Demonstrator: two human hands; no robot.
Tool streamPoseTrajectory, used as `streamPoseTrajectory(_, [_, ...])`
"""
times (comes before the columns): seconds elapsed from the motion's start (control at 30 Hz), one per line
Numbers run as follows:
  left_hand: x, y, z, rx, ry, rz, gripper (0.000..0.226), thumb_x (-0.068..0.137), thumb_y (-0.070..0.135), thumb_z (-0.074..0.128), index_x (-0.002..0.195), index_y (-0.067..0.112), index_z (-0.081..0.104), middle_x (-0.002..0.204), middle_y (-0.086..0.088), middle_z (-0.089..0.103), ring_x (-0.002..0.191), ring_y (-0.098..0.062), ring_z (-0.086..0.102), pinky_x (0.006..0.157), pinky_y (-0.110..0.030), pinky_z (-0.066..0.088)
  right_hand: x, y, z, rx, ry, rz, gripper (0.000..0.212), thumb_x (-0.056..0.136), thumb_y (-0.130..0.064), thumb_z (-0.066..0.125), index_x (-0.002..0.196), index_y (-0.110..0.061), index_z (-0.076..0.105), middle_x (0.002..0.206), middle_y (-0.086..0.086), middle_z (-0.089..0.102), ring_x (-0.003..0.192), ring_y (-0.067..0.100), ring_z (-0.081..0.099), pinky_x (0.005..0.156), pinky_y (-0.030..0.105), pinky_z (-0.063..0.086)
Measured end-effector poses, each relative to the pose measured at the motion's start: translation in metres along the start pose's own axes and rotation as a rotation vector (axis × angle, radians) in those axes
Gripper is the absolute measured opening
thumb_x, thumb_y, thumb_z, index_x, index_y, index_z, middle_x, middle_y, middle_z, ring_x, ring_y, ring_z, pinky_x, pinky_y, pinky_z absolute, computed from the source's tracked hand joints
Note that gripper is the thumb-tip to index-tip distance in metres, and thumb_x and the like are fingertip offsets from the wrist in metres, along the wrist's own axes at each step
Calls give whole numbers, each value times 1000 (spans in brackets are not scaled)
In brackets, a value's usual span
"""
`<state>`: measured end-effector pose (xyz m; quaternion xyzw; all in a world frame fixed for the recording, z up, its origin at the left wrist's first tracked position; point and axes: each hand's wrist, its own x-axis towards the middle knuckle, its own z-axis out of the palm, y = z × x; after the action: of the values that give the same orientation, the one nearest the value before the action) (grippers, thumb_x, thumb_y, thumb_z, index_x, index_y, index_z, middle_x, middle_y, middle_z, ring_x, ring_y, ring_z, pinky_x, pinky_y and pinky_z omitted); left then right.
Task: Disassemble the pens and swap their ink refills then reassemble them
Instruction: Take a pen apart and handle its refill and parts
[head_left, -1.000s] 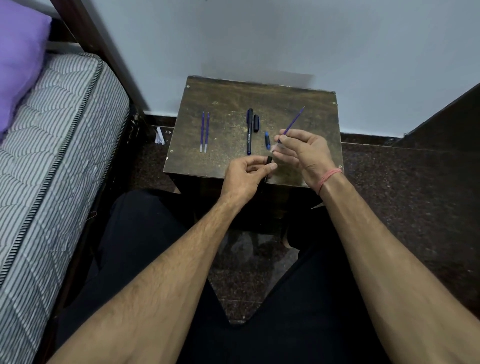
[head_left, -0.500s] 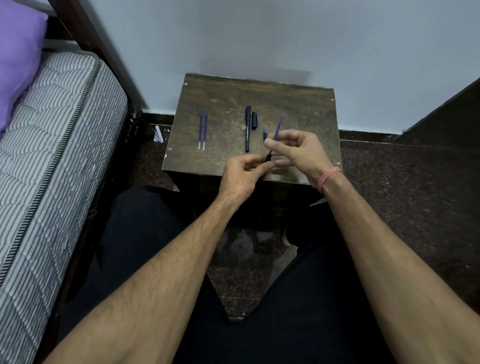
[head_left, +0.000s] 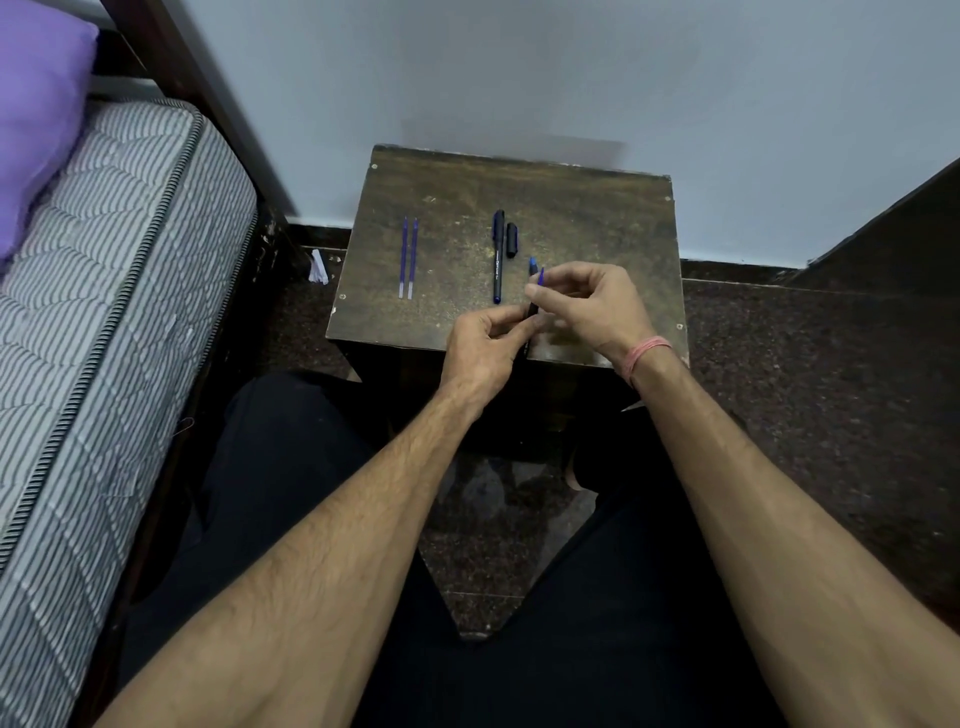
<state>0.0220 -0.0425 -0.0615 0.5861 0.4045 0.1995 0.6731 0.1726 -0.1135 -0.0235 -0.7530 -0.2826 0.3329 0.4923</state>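
Note:
My left hand (head_left: 483, 348) grips a black pen barrel (head_left: 532, 312) above the front edge of the small wooden table (head_left: 571, 208). My right hand (head_left: 587, 301) pinches a blue ink refill (head_left: 541, 275), most of which sits down inside the barrel; only its short top end shows. A small blue pen piece (head_left: 533, 264) lies just behind my fingers. A whole dark pen (head_left: 497, 254) lies in the table's middle with a black cap (head_left: 512, 240) beside it. Two loose blue refills (head_left: 409, 258) lie side by side at the left.
A striped mattress (head_left: 104, 312) with a purple pillow (head_left: 36, 114) runs along the left. A pale wall stands behind the table, a dark panel (head_left: 883, 234) rises at the right, and the floor (head_left: 779, 389) is dark speckled stone. My dark-trousered legs fill the foreground.
The refill in my right hand has swung upright and slid down into the barrel held by my left hand; much less of it sticks out now.

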Motion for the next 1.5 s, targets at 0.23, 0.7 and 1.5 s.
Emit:
streamPoseTrajectory(0.23, [0,1,-1,32,-10,-13,24,104,29,83,124,17,88,111,2,90,110,-17,85,111,-45,65,4,-7,6,87,48,57,16,93,-25,86,90,-10,84,88,8,78,81,17,70,80,42,64])
streamPoseTrajectory(0.7, [8,1,4,-195,77,-86,6,105,12,82,109,9,85,113,-28,85,98,-26,79,101,-42,67,38,-5,6,-572,147,-129,27,102,-39,65,125,-35,78,110,-5,78,106,19,75,102,39,58])
streamPoseTrajectory(1.5, [23,-11,-10,-183,42,-199,34,82,16,103,110,10,85,100,-7,90,96,-22,89,87,-27,70,-31,44,-45,-351,216,-72,22,89,-51,80,96,-30,77,86,-7,77,78,9,74,73,26,61])
